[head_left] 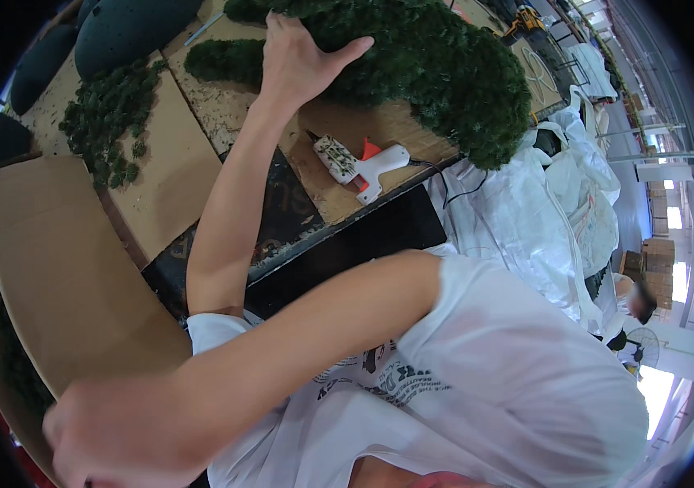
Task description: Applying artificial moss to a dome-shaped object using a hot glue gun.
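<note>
My left hand (298,61) reaches to the top of the view with thumb and fingers spread, resting on a large dark green mossy piece (453,73). Its fingertips are partly lost against the green. Crossing my body, my right arm extends to the lower left, where my right hand (119,427) is smeared by motion beside an open cardboard box (78,268). Whether it holds anything cannot be made out. Green moss (17,350) shows inside that box. A white hot glue gun (371,171) with a red trigger lies on the cardboard-covered table below the mossy piece.
Loose moss clumps (111,122) lie on cardboard at the left. Dark rounded forms (131,37) stand at the far left. White plastic sacks (526,211) crowd the table's right side. A yellow power drill (526,20) sits at the back. Another person (636,301) is near a fan at the right.
</note>
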Demonstrator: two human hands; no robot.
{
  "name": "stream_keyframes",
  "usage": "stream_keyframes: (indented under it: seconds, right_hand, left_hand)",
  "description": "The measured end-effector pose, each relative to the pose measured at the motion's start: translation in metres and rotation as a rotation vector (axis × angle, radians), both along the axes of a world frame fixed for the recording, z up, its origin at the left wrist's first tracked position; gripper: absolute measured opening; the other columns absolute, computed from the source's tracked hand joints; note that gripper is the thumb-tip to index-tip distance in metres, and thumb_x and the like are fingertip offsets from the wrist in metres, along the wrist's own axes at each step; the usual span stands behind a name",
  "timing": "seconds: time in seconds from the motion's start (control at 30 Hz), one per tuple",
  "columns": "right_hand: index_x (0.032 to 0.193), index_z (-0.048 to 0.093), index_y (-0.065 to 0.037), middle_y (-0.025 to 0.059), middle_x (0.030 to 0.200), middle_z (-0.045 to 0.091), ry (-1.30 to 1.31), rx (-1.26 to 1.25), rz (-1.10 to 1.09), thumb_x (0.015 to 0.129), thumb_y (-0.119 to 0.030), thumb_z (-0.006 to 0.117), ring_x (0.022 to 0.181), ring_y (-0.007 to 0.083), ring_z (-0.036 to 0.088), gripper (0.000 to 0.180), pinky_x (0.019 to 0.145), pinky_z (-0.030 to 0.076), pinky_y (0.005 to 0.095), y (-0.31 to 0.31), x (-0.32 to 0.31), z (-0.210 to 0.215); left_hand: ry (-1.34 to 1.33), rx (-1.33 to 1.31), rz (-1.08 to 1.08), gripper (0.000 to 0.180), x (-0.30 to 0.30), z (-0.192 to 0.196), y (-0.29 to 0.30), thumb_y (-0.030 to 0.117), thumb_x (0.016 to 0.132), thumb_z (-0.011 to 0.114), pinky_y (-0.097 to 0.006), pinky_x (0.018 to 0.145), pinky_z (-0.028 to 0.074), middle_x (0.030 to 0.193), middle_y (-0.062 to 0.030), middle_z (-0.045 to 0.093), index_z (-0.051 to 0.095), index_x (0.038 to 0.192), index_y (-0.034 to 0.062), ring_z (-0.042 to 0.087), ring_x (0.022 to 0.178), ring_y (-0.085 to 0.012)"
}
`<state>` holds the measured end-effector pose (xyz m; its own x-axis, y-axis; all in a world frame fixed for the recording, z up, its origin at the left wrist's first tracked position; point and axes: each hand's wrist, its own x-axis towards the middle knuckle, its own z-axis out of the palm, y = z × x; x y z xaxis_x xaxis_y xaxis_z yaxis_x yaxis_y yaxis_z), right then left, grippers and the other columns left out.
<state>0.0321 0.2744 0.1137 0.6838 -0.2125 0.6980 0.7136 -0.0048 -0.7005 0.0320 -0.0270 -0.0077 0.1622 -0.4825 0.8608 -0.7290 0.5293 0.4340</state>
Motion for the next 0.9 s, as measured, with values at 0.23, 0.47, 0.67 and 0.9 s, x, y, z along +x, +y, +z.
stream_keyframes:
  seconds: [0.23,0.47,0.67,0.9]
  right_hand:
    - [0.121,0.071,0.004,0.0243,0.111,0.075,0.640,0.444,-0.272,0.090,0.009,0.069,0.097,0.0294,0.076,0.032,0.086,0.065,0.0398,-0.172,-0.180,-0.033]
    - [0.128,0.065,0.009,0.0227,0.121,0.071,0.490,0.539,-0.715,0.098,0.003,0.067,0.110,0.0297,0.073,0.031,0.092,0.064,0.0359,-0.253,-0.237,-0.068]
    - [0.122,0.066,0.011,0.0210,0.114,0.073,0.469,0.559,-0.831,0.097,0.003,0.068,0.105,0.0299,0.075,0.026,0.089,0.065,0.0349,-0.270,-0.252,-0.076]
    - [0.112,0.070,0.011,0.0190,0.096,0.077,0.569,0.279,-1.149,0.093,0.002,0.075,0.092,0.0257,0.078,0.022,0.085,0.065,0.0326,-0.278,-0.229,-0.073]
  left_hand:
    - [0.347,0.464,-0.142,0.097,-0.004,-0.006,0.002,0.047,0.085,0.085,-0.051,0.105,0.045,0.141,-0.0263,0.051,0.036,0.149,-0.0065,0.052,0.126,-0.0402]
    - [0.086,0.992,0.075,0.090,-0.005,0.013,0.008,0.046,0.084,0.087,-0.052,0.097,0.048,0.129,-0.0271,0.058,0.044,0.142,-0.0086,0.058,0.117,-0.0391]
    - [0.177,0.791,0.099,0.083,-0.009,0.007,0.009,0.054,0.081,0.086,-0.043,0.097,0.050,0.131,-0.0261,0.060,0.061,0.129,-0.0081,0.062,0.109,-0.0389]
    - [0.094,0.903,-0.381,0.065,0.022,0.065,0.014,0.040,0.085,0.087,-0.051,0.077,0.051,0.101,-0.0245,0.065,0.061,0.117,-0.0094,0.064,0.090,-0.0362]
